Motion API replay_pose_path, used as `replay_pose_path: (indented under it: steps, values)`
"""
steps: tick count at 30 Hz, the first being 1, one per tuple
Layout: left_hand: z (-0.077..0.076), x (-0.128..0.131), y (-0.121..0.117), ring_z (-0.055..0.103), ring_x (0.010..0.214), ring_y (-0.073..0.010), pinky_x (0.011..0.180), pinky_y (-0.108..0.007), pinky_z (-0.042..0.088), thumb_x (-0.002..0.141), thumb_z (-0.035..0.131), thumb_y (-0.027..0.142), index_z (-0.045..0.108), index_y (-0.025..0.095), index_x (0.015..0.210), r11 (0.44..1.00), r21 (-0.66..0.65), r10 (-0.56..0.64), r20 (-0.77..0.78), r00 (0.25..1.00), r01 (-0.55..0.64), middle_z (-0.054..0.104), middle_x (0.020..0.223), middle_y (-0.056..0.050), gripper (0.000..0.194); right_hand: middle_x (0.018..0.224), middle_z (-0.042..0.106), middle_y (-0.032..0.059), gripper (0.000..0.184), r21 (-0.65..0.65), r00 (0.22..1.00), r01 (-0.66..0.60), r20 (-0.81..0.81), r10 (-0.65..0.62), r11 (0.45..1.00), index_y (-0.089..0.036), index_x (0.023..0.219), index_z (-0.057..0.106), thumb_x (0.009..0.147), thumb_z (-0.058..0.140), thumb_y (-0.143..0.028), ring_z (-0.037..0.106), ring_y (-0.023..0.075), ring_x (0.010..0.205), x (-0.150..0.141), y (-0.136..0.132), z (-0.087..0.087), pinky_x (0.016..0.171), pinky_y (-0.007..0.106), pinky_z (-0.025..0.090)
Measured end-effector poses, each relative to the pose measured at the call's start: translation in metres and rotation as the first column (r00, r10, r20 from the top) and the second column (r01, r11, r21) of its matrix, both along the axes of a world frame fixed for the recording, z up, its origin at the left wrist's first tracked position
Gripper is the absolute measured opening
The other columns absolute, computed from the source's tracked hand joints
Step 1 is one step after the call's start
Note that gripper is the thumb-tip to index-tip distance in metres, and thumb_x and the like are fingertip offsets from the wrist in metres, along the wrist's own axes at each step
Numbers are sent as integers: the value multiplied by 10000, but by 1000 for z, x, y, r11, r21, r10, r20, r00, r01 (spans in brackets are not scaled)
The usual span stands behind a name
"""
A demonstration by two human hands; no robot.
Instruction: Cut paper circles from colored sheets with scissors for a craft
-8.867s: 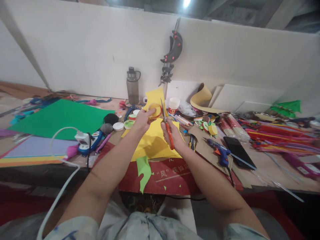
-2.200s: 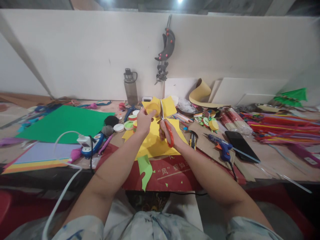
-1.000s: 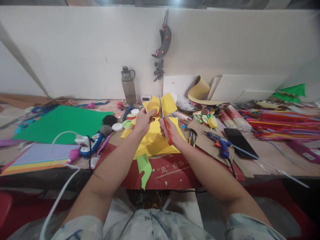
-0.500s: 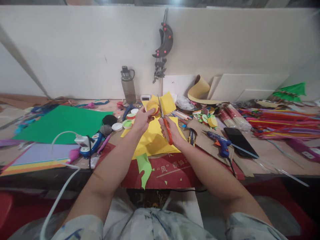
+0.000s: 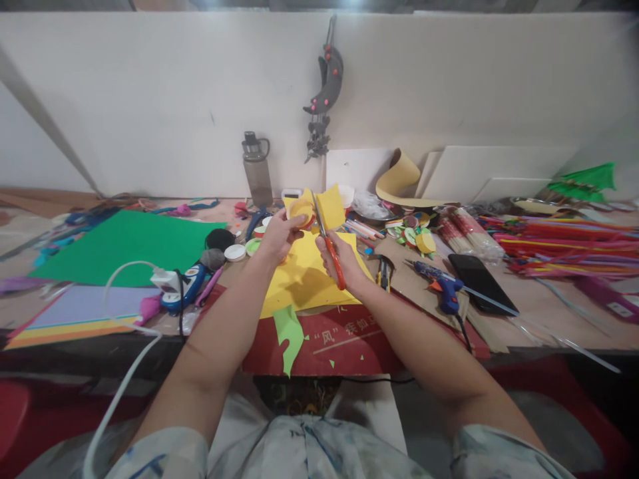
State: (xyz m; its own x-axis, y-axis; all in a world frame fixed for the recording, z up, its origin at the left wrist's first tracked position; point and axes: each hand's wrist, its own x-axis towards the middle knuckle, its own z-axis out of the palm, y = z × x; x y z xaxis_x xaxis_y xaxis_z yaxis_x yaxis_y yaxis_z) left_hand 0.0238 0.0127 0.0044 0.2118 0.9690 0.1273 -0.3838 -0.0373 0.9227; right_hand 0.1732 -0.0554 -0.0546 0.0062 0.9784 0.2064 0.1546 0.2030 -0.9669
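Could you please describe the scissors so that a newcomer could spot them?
On the table, find the large yellow sheets. Over them, the right hand holds the scissors, set apart from the yellow by silver blades and orange-red handles.

On my feed, a pale shirt (image 5: 309,452), blotched with soft blue and grey; its short sleeves (image 5: 167,454) match.

red-handled scissors (image 5: 333,257), tip up, across raised yellow sheet (image 5: 331,207)

My scissors' handles (image 5: 337,265) are orange-red, my paper (image 5: 331,207) yellow, the large sheet (image 5: 132,246) green, my pale shirt (image 5: 309,451) blotched with blue.
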Motion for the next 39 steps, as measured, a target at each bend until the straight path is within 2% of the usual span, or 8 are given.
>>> replay_pose_path:
  steps: [12,19,21,24,27,31,34,39]
  values:
    - [6,-6,-1,607,552,-102,485,-202,413,509,845,176,675,161,812,1000,-18,25,-33,999,-25,712,728,-11,347,610,423,-71,547,-12,1000,5,3,-5,1000,-267,1005,583,835,667,-780,410,120,489,-1,-3,1,460,234,302]
    - [10,-16,3,598,537,-91,464,-189,403,519,854,125,659,157,796,1000,-29,-11,-36,999,10,709,727,-16,340,596,434,-61,546,-6,1000,6,30,-6,1000,-261,967,585,839,654,-788,417,130,484,-3,-4,1,448,239,300]
    - [8,-13,3,590,534,-82,462,-182,400,545,847,111,654,161,786,997,-78,16,13,1000,-15,701,710,-5,313,596,439,-56,545,-1,999,21,41,-21,1000,-259,954,584,845,644,-790,430,135,488,-4,-6,3,448,242,309]
    - [2,1,0,573,524,-59,458,-166,379,658,812,134,648,171,800,967,-232,151,177,973,-108,686,689,17,219,595,454,-50,542,4,998,51,42,-51,999,-258,950,579,853,637,-789,444,139,493,-4,-7,5,452,245,326]
    - [-7,18,-4,628,566,-78,502,-184,436,753,806,217,674,171,859,942,-327,174,276,945,-78,708,717,7,176,598,464,-49,555,2,998,68,1,-68,998,-261,944,563,841,645,-800,448,138,493,-4,-7,6,457,248,343]
    - [-17,26,-4,642,586,-83,540,-190,449,713,837,176,664,154,829,952,-298,150,272,951,-65,683,678,10,209,607,458,-56,580,-5,998,65,-26,-65,998,-259,951,559,823,662,-815,449,131,491,-6,-5,4,450,246,348]
    - [-18,20,0,636,584,-80,550,-196,431,669,824,124,651,157,822,959,-251,186,222,957,-128,703,710,7,233,613,454,-71,591,-16,996,9,-85,-10,1000,-259,969,554,816,680,-816,431,112,470,-10,-4,0,439,237,357]
    - [-14,14,2,650,609,-86,547,-203,358,624,849,158,631,179,852,961,-108,266,91,960,-256,730,772,6,317,600,445,-96,639,-45,982,-69,-177,60,997,-262,936,485,807,660,-863,426,91,415,-16,-5,2,394,231,389]
